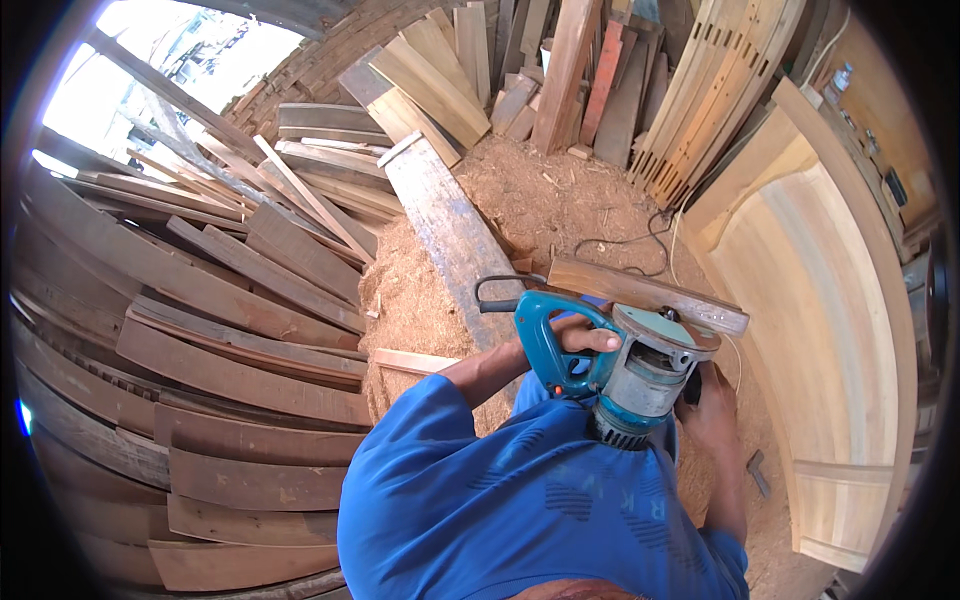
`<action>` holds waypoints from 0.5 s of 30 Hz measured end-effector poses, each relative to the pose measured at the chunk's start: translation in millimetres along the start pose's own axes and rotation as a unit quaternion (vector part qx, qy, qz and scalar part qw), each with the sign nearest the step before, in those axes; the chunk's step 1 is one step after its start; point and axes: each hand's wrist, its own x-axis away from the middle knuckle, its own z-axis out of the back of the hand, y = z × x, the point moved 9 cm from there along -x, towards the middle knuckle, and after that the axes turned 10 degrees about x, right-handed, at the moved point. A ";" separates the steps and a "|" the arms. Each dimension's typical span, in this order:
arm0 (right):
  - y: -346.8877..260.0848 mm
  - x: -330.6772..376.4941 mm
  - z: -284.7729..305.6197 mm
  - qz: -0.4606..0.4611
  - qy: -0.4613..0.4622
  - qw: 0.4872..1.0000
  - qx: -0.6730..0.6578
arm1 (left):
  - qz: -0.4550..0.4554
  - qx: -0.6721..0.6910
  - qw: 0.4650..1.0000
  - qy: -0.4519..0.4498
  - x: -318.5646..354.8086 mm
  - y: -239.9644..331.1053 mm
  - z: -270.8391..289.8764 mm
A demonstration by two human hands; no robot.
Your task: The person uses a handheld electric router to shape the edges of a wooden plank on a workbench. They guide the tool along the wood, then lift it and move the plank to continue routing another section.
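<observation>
Held against the front of my blue shirt is a teal and grey electric router point(640, 375), tipped on its side with its motor end toward me. My left hand point(585, 335) is closed through its D-shaped handle, thumb lying on top. On the far side, my right hand point(712, 400) wraps a dark knob, which its fingers partly hide. Just beyond the router's round base lies a narrow brown piece of wood point(640, 292), its pale end to the right. Whether base and wood touch, I cannot tell. A black cord point(490, 282) loops from the handle.
A weathered plank point(440, 220) slants over sawdust point(540, 190). Stacked boards point(250, 390) fill the left side. Upright timber point(565, 80) and slotted frame pieces point(715, 90) stand at the back. A large pale wooden panel point(825, 300) leans at right, near a small dark tool point(758, 473).
</observation>
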 end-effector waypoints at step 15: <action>11.0 11.9 -0.1 0.003 0.039 0.991 0.130 | -0.136 -0.181 0.971 -0.078 -13.6 40.6 -17.2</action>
